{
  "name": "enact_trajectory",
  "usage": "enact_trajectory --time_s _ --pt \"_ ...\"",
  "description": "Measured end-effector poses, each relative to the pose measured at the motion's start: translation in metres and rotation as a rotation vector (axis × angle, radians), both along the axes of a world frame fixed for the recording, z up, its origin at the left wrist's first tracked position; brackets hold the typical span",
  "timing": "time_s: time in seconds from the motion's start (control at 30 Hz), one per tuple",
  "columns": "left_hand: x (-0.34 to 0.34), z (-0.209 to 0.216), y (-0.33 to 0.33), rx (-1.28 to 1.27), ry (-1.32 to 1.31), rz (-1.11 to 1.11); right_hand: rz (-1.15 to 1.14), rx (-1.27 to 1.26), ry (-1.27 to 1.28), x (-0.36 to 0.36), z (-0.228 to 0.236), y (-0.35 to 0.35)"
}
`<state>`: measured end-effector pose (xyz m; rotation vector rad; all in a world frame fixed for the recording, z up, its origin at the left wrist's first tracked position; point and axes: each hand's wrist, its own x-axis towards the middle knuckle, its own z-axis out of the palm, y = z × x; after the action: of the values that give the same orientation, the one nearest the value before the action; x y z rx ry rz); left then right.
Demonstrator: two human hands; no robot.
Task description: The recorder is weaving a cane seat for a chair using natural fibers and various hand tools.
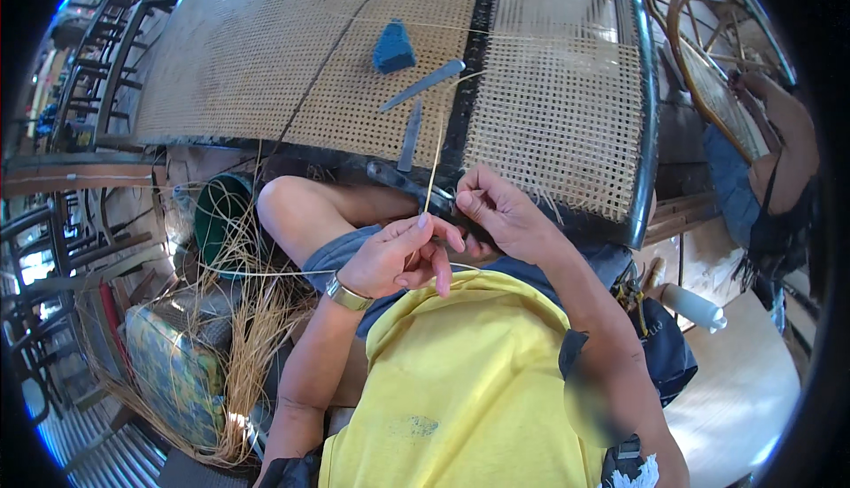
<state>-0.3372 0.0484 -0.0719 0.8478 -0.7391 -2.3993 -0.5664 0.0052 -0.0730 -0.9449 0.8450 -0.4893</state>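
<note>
My left hand (pixel 398 258), with a watch on its wrist, is over my lap. Its thumb and a finger pinch a thin pale cane strand (pixel 435 162), which stands up towards the woven panel. Just to its right, my right hand (pixel 503 211) has thumb and forefinger pressed together at the black frame edge; what they hold is too small to tell. A dark-handled tool (pixel 396 176) lies close to both hands. On the woven cane panel (pixel 266 63) beyond are two flat metal blades (pixel 423 86) and a blue block (pixel 392 49). The right-hand panel (pixel 553 98) has loose strands at its far end.
A tangled bundle of cane strands (pixel 248 337) hangs at my left, beside a green bucket (pixel 217 222) and a patterned cushion (pixel 173 377). At my right are a dark bag (pixel 666 351) and a whitish cylinder (pixel 695 307). Another person (pixel 779 160) is at the far right.
</note>
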Motion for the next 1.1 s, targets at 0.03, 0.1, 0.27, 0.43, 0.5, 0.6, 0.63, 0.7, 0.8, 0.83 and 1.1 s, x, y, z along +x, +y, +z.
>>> enact_trajectory --time_s 0.03,0.1,0.27,0.43,0.5,0.6,0.63,0.7,0.8,0.83,1.1 --pt "0.004 0.005 0.003 -0.002 -0.002 0.009 0.009 -0.002 -0.002 0.003 0.000 0.001" --pt "0.013 0.012 0.011 -0.084 0.012 0.014 0.036 0.066 0.025 0.006 0.000 0.006" --pt "0.024 -0.004 0.015 0.079 -0.176 -0.082 0.031 -0.013 0.009 0.019 0.002 0.006" --pt "0.023 -0.003 0.018 0.078 -0.161 -0.125 -0.154 -0.100 0.039 0.026 -0.015 0.007" --pt "0.022 -0.004 0.018 0.084 -0.173 -0.130 -0.246 -0.099 0.059 0.032 -0.013 0.010" --pt "0.020 -0.006 0.017 0.066 -0.220 -0.164 -0.337 -0.088 0.108 0.035 -0.012 0.011" --pt "0.017 -0.005 0.019 -0.014 -0.292 -0.115 -0.340 -0.079 0.141 0.035 -0.013 0.011" --pt "0.008 -0.004 0.023 -0.094 -0.363 -0.066 -0.339 -0.102 0.152 0.035 -0.017 0.012" --pt "-0.004 0.001 0.020 -0.188 -0.571 0.232 -0.328 -0.128 0.172 0.033 -0.021 0.012" --pt "-0.005 -0.001 0.018 -0.187 -0.574 0.236 -0.318 -0.131 0.180 0.033 -0.022 0.012" --pt "-0.026 -0.020 0.018 -0.513 -0.778 0.397 -0.321 -0.121 0.160 0.035 -0.036 0.017"
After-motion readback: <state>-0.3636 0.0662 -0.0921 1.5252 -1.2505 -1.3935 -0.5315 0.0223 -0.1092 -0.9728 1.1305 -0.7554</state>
